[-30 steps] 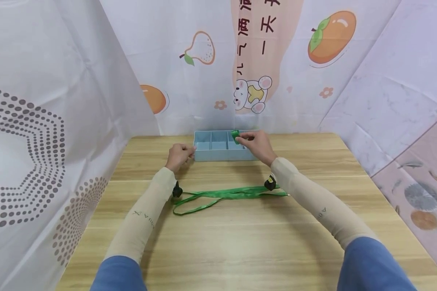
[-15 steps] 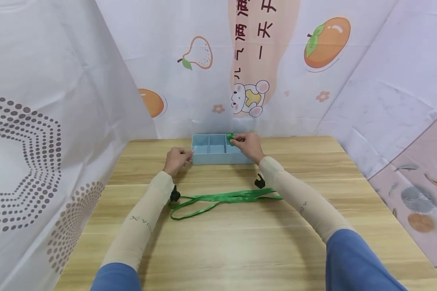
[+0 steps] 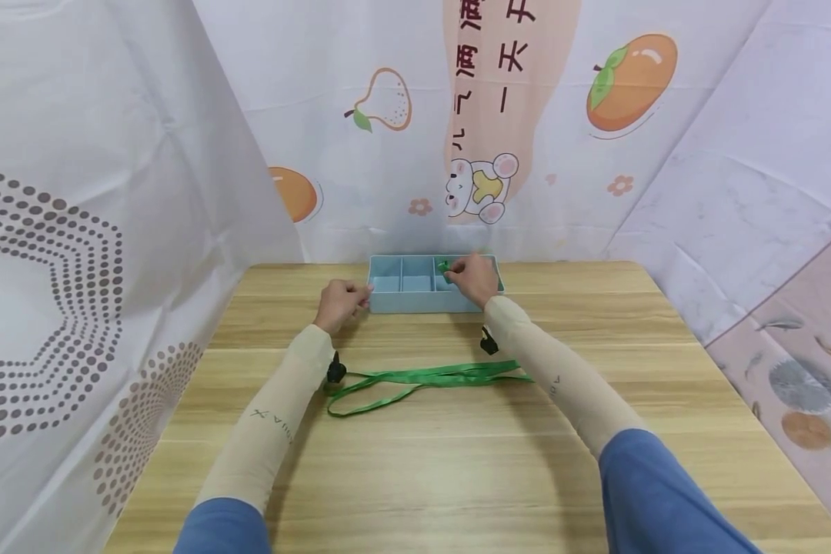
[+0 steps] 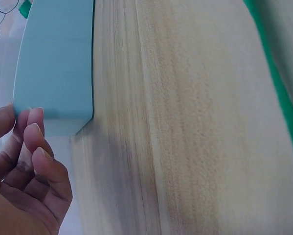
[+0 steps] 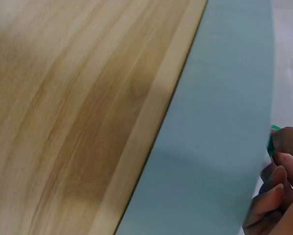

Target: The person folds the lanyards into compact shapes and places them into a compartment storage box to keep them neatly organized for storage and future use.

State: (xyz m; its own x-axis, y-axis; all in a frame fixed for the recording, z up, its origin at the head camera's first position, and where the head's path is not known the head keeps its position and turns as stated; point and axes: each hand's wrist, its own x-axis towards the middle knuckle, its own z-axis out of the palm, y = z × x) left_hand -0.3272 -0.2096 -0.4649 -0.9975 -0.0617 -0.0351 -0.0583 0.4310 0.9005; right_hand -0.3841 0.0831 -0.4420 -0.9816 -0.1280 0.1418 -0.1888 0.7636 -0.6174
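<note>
A light blue divided box (image 3: 418, 303) stands at the far side of the table. My left hand (image 3: 342, 302) grips its near left corner; in the left wrist view the thumb and curled fingers (image 4: 44, 169) meet at that corner. Over the third compartment from the left, my right hand (image 3: 475, 278) pinches a small roll of green ribbon (image 3: 445, 268), partly below the box's rim. Only a bit of the roll (image 5: 272, 142) shows past the fingers in the right wrist view. The rightmost compartment is mostly hidden behind the right hand.
Long loose green ribbons (image 3: 450, 376) lie across the table (image 3: 415, 462) between my forearms, with a loop at the left end. A printed cloth (image 3: 402, 169) hangs right behind the box. Black wrist cameras (image 3: 488, 341) sit under both wrists.
My right hand has moved down and slightly left, lowering the ribbon roll from above the box into the third compartment. The left hand has stayed at the box's corner.
</note>
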